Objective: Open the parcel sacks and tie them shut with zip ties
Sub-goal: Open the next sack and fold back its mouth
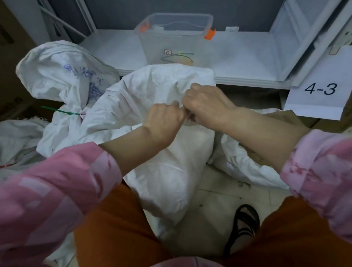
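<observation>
A white woven parcel sack [164, 169] stands between my knees, its upper part bunched at the middle of the view. My left hand [163, 120] and my right hand [205, 106] meet at the gathered neck, both with fingers curled tightly on the fabric. A thin dark strip shows between the two fists; I cannot tell whether it is a zip tie. To the left lies a second sack [67, 79] with blue print, its neck cinched by a green zip tie [59, 111].
A clear plastic bin [172, 38] with orange clips holds several coloured zip ties on a white shelf [247, 61]. A paper label reading 4-3 [322, 88] hangs at the right. More white sacks [251, 164] lie on the floor at both sides.
</observation>
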Action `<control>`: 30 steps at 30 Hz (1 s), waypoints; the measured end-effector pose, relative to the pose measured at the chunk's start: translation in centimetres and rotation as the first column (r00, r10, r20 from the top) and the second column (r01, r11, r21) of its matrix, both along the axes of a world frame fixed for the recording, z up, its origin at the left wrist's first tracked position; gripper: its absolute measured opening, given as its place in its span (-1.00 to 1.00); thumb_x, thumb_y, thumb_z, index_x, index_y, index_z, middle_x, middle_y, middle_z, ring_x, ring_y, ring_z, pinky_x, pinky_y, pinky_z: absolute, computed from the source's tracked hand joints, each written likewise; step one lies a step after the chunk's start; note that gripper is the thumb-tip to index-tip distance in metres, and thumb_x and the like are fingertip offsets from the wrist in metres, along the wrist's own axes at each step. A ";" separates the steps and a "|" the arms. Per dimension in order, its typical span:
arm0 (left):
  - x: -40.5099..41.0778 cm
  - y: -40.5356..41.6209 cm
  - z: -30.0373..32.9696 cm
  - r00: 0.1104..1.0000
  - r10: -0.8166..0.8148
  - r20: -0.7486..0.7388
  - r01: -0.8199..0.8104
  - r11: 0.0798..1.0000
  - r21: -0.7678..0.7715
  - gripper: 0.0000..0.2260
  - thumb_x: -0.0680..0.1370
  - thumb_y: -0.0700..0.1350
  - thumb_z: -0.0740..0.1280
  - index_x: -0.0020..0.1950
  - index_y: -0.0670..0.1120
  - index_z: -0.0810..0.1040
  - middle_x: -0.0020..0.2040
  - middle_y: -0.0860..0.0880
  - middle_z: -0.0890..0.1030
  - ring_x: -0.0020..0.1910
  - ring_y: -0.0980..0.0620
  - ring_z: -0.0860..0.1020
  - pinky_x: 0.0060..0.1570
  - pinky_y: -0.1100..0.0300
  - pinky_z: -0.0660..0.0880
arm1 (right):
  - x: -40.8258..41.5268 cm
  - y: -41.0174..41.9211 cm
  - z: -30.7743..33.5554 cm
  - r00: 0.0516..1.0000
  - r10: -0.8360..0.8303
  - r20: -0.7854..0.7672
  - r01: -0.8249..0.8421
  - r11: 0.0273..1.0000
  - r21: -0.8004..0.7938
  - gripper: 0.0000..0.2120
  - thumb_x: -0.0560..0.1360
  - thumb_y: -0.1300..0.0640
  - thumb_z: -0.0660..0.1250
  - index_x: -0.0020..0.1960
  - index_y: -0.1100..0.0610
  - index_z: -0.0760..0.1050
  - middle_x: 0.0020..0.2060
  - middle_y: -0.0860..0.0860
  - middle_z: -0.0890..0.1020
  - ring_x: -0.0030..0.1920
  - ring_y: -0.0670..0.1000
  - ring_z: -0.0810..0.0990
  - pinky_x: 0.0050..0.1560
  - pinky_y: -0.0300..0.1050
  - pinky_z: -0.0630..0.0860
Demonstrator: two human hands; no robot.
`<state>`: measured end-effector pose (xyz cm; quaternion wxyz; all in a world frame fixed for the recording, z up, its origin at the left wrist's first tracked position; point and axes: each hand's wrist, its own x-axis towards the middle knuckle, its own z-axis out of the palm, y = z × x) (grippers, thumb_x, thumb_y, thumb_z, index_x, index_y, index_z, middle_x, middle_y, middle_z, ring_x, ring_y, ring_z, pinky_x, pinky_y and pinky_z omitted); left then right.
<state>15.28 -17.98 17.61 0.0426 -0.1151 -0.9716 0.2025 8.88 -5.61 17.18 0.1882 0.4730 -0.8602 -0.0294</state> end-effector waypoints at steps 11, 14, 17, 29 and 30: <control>-2.2 -8.0 3.9 0.687 0.109 0.719 -0.629 0.586 0.512 -0.54 0.27 0.08 0.56 0.13 0.07 0.62 0.12 -0.05 0.58 -0.02 0.00 0.47 -0.07 0.21 0.44 | 0.4 1.0 -5.4 0.921 0.116 -0.373 -0.102 0.993 0.059 -0.79 0.24 0.44 0.27 -0.42 0.16 0.42 -0.51 0.06 0.43 -0.47 0.06 0.44 -0.45 -0.17 0.24; -2.2 -7.7 2.0 0.595 0.116 0.796 -0.627 0.687 0.369 -0.53 0.25 0.10 0.57 0.10 -0.01 0.63 -0.03 -0.02 0.58 -0.11 -0.02 0.45 -0.21 0.23 0.40 | 1.1 1.1 -5.8 0.907 0.053 -0.417 -0.054 0.999 0.009 -0.77 0.20 0.46 0.32 -0.41 0.16 0.41 -0.53 0.06 0.41 -0.50 0.05 0.41 -0.46 -0.16 0.23; -1.7 -6.6 0.2 0.672 0.135 0.728 -0.508 0.800 0.320 -0.61 0.26 0.10 0.57 -0.13 -0.16 0.62 -0.24 -0.02 0.60 -0.23 -0.04 0.52 -0.30 0.20 0.40 | 0.6 2.0 -6.1 0.913 -0.024 -0.407 0.016 1.000 -0.023 -0.76 0.15 0.46 0.35 -0.43 0.16 0.39 -0.55 0.07 0.40 -0.53 0.05 0.38 -0.44 -0.18 0.19; 0.9 -6.1 -4.6 0.960 -0.214 -0.179 0.237 0.964 0.121 -0.78 0.13 -0.38 0.47 -0.38 -0.20 0.47 -0.48 -0.12 0.49 -0.62 -0.14 0.45 -0.52 0.28 0.16 | 1.0 0.0 -0.1 0.799 -0.311 0.514 0.313 0.946 0.086 -0.47 0.27 -0.06 0.55 0.14 0.08 0.46 0.08 0.02 0.48 0.11 0.07 0.47 -0.07 -0.08 0.41; 1.1 -6.0 -4.7 0.944 -0.250 -0.216 0.280 0.952 0.123 -0.76 0.10 -0.39 0.47 -0.40 -0.20 0.45 -0.51 -0.11 0.46 -0.66 -0.12 0.41 -0.53 0.31 0.15 | 1.4 -0.8 -0.2 0.836 -0.309 0.453 0.288 0.950 0.117 -0.43 0.27 -0.05 0.55 0.19 0.08 0.43 0.13 0.04 0.44 0.14 0.09 0.45 -0.09 -0.07 0.38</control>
